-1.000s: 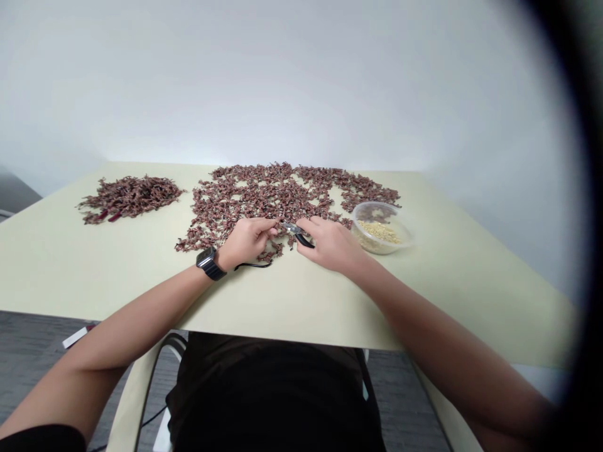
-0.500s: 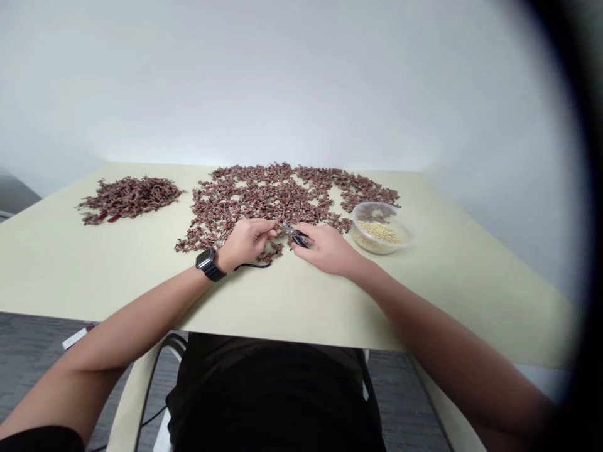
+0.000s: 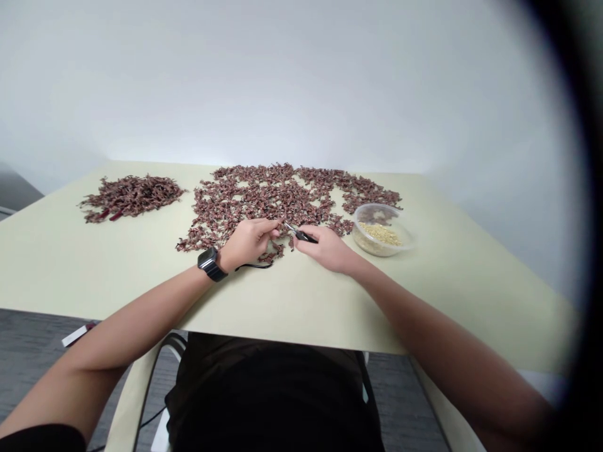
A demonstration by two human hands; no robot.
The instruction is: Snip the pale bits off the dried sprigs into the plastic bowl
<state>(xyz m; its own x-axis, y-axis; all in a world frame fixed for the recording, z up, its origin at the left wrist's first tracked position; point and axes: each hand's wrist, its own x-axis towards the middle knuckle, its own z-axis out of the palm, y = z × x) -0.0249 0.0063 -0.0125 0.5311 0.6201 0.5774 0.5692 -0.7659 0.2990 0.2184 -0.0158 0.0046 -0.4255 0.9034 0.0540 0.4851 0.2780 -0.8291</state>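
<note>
My right hand (image 3: 325,249) is closed around small pliers (image 3: 304,235) with black handles, their metal tip pointing left toward my left fingertips. My left hand (image 3: 250,243), with a black watch (image 3: 211,263) on the wrist, pinches something too small to make out, just at the tip of the pliers. Under and beyond both hands, many small reddish-brown pieces (image 3: 264,198) are spread over the pale table (image 3: 282,301). Right of my right hand stands a clear round bowl (image 3: 381,248) with golden bits (image 3: 381,234) inside.
A denser pile of similar brown pieces (image 3: 136,194) lies at the left of the table, with dark red items at its front edge. A black cord (image 3: 254,265) lies below my left hand. Behind the table is a pale wall (image 3: 282,81).
The pliers have turned slightly in my right hand, and their handles look closer together. My left hand has stayed almost in place.
</note>
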